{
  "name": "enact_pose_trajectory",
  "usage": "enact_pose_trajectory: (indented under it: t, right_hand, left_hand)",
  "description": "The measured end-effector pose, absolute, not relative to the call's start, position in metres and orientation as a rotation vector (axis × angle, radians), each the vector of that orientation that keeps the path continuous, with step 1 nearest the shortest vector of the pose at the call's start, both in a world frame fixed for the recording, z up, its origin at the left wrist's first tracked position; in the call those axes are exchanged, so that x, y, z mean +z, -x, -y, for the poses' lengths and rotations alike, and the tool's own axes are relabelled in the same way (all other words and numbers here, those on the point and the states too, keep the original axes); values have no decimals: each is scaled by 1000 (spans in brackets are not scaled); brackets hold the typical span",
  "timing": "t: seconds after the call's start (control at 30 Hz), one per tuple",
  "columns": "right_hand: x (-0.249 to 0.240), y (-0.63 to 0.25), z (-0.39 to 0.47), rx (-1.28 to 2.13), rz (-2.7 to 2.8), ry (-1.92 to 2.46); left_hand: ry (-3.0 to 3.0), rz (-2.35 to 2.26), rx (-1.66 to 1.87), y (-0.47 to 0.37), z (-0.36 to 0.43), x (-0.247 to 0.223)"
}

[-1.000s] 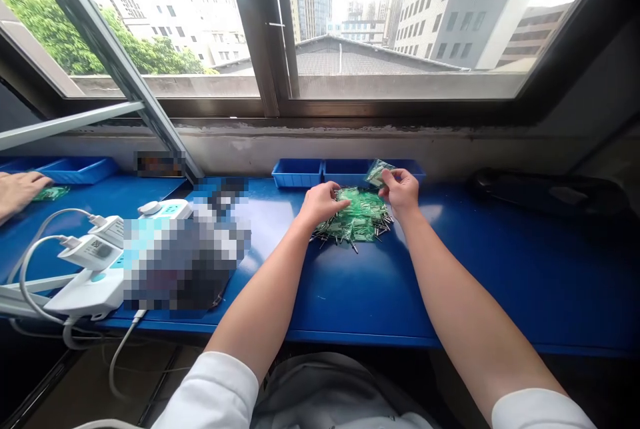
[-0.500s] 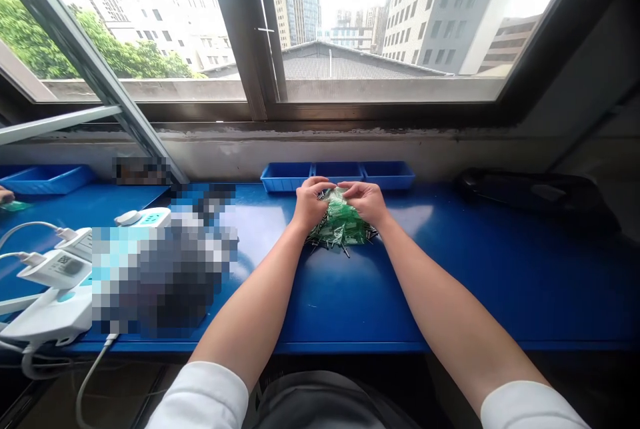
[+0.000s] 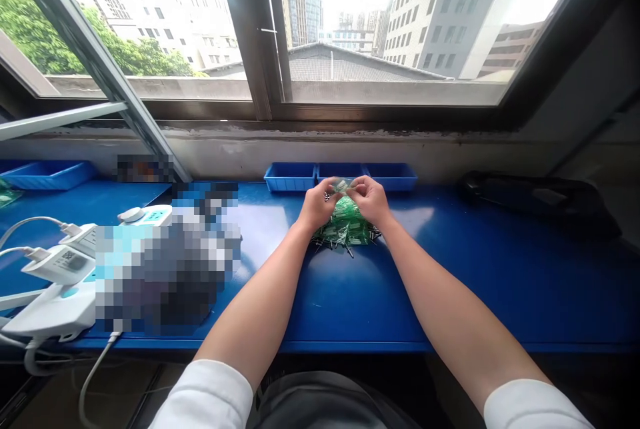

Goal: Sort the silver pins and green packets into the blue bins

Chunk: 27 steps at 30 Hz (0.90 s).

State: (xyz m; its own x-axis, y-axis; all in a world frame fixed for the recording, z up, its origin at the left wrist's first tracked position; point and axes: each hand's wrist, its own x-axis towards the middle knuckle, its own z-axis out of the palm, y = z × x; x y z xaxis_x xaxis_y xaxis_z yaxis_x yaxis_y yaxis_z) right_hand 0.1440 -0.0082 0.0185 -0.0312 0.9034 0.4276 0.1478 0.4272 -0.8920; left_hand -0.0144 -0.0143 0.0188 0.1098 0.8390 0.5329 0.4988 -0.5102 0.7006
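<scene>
I have my left grip (image 3: 318, 208) and my right grip (image 3: 371, 201) close together, both with the fingertips pinched on one small clear packet (image 3: 343, 184). It sits between them, above the far edge of the pile (image 3: 346, 210) and in front of the middle one of three blue bins (image 3: 290, 182). What is inside the packet is too small for me to tell. The pile is of green bags, lying on the blue table (image 3: 345, 302) between my wrists, with dark metal pins (image 3: 349, 251) poking out along its near edge. Well off to my left lies a white power strip (image 3: 55, 309) with chargers (image 3: 60, 264) plugged in; a pixelated patch hides whatever is beside it. To my right, a long dark object (image 3: 537, 199) rests by the wall, its details lost in shadow.
</scene>
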Motion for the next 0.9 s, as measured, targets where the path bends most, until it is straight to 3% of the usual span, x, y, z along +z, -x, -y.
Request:
enact_pose_trajectory:
  t: [0.6, 0.9]
  right_hand:
    - [24, -138, 12, 704, 1386, 1076]
    - [19, -147, 13, 446, 1559, 1231]
  left_hand:
    - [-1911, -1228, 1529, 13, 13, 24]
    - [-1560, -1645, 1773, 52, -23, 21]
